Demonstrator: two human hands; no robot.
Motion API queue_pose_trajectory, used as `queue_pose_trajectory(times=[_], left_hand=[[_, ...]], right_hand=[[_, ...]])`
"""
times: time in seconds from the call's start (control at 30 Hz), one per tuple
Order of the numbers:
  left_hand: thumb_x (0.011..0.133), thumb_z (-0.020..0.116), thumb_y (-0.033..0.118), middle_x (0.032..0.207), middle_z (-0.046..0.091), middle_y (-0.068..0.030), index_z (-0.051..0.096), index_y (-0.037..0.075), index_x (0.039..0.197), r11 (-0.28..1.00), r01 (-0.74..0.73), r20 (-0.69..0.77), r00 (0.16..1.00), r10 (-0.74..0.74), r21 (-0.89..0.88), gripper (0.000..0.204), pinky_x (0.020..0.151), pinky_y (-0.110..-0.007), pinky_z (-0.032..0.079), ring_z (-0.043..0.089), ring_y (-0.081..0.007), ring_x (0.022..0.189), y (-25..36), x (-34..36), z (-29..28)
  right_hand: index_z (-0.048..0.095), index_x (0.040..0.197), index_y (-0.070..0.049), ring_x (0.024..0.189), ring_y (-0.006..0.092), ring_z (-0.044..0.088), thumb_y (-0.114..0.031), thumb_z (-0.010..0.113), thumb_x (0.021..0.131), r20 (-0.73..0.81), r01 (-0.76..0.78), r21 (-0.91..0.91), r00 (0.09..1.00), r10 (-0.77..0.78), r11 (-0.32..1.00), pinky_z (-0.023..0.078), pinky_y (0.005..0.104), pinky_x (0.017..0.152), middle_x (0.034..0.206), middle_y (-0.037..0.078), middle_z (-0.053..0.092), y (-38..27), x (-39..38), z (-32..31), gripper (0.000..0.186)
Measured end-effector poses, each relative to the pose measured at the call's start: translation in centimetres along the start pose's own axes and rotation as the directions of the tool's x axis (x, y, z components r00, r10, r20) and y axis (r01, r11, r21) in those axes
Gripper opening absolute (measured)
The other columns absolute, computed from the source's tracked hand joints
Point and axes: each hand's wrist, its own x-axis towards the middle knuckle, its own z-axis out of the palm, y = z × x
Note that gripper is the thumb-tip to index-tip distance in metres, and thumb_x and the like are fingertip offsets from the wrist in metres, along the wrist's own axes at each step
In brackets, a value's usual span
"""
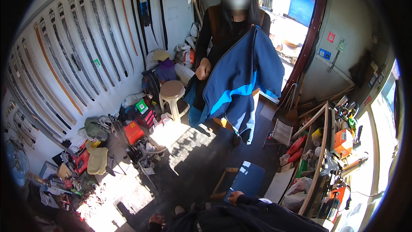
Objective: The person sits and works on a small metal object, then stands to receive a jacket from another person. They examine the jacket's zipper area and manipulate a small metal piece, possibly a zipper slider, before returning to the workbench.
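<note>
My right hand (235, 196) is low in the head view, fingers curled closed, beside a flat blue panel (248, 175) with a wooden frame (225, 178) under or beside it; whatever it holds is hidden. My left hand (156, 218) hangs at the lower edge with curled fingers, and I cannot make out anything in it. Ahead of me a person (212, 34) in dark clothes holds up a navy garment (236, 81) with a bright blue stripe, one hand (203, 69) at its side and the other at its top.
A plastic stool (172, 89) stands behind the garment, left. Belts (77, 47) hang on the left wall above piled bags and shoes (96, 160). A tool-laden wooden bench (324, 159) and a folding chair (283, 132) are at right. A doorway (296, 21) opens behind the person.
</note>
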Motion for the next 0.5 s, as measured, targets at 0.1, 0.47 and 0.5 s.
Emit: queue_pose_trajectory(times=[0.1,0.47,0.5], left_hand=[[0.088,0.074,0.023,0.083,0.071,-0.0126,0.063,0.007,0.116,0.998,-0.043,0.058,0.997,0.045,-0.035,0.034,0.044,-0.038,0.053,0.071,-0.0259,0.059,1.4,-1.0,-0.1],[0.088,0.074,0.022,0.084,0.071,-0.0120,0.063,0.002,0.115,0.998,-0.009,0.074,0.997,0.014,-0.066,0.035,0.047,-0.036,0.056,0.071,-0.0228,0.061,-0.3,0.0,-0.2],[0.088,0.074,0.021,0.084,0.071,-0.0120,0.063,0.002,0.114,0.997,0.001,0.073,0.997,0.005,-0.080,0.034,0.047,-0.036,0.056,0.071,-0.0228,0.061,-0.4,0.1,-0.2]], right_hand=[[0.075,0.105,-0.009,0.090,0.0269,0.071,-0.038,0.068,0.087,0.023,-0.058,0.000,0.998,0.058,0.998,0.056,0.0408,0.080,0.096,0.012,0.075,0.2,0.4,0.3,0.035],[0.075,0.104,-0.006,0.074,0.0212,0.072,-0.032,0.069,0.090,0.036,-0.066,0.055,0.997,0.064,0.996,0.057,0.0364,0.069,0.083,0.009,0.075,0.0,-0.1,-0.1,0.031],[0.076,0.106,-0.007,0.084,0.0251,0.073,-0.036,0.068,0.089,0.070,-0.103,0.066,0.993,0.098,0.992,0.057,0.0395,0.077,0.092,0.011,0.075,-0.1,-0.1,-0.1,0.035]])
